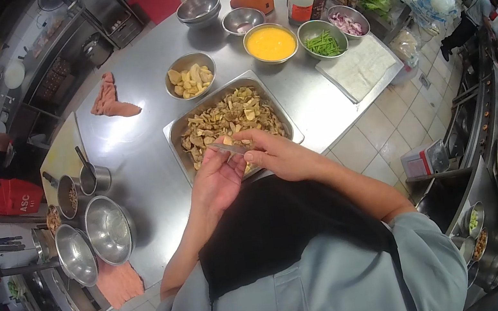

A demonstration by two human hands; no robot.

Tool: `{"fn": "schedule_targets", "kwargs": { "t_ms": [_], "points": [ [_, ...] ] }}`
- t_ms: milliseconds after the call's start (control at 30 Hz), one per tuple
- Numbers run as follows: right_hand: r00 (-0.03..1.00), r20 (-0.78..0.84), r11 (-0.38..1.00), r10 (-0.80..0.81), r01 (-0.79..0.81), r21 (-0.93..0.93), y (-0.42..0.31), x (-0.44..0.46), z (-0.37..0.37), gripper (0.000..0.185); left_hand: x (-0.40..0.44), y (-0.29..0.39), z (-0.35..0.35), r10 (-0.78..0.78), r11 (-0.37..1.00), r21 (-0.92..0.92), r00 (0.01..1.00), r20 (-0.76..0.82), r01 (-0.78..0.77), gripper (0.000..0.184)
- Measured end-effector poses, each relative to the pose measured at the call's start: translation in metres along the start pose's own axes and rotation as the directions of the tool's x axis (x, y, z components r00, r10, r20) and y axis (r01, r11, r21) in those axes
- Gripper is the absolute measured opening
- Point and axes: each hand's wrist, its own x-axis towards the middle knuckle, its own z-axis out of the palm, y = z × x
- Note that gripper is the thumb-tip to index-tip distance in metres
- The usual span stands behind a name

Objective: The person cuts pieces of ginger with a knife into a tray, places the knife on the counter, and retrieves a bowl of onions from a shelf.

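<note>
Over the near part of a metal tray (291, 121), my two hands come together. My right hand (269, 152) is closed on a small knife (229, 148), its blade pointing left across my left fingers. My left hand (216, 177) pinches a small pale piece (227, 139) that looks like ginger; the fingers partly hide it. Many brownish, unpeeled-looking pieces (226, 116) fill the tray below. Just beyond the tray's left corner, a steel bowl (171, 89) holds smooth, pale yellow peeled pieces (191, 80).
Bowls of yellow liquid (271, 43), cut greens (324, 44) and chopped onion (347, 24) line the far right, near an orange scale (254, 0). A white cloth (360, 69) lies at the right edge. Steel bowls (108, 230) and an orange cloth (113, 99) occupy the left.
</note>
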Motion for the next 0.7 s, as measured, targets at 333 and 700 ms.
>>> {"fn": "schedule_targets", "kwargs": {
  "t_ms": [333, 700],
  "points": [
    [0.998, -0.026, 0.997, -0.049, 0.050, 0.054, -0.008, -0.001, 0.003, 0.037, 0.002, 0.000, 0.000, 0.054, 0.998, -0.044, 0.993, 0.104, -0.049, 0.020],
    [0.987, 0.055, 0.966, 0.150, -0.158, 0.202, -0.015, -0.001, -0.009, 0.035, -0.001, 0.001, 0.005, -0.018, 0.999, -0.040, 0.999, 0.046, 0.020, 0.019]
  ]
}}
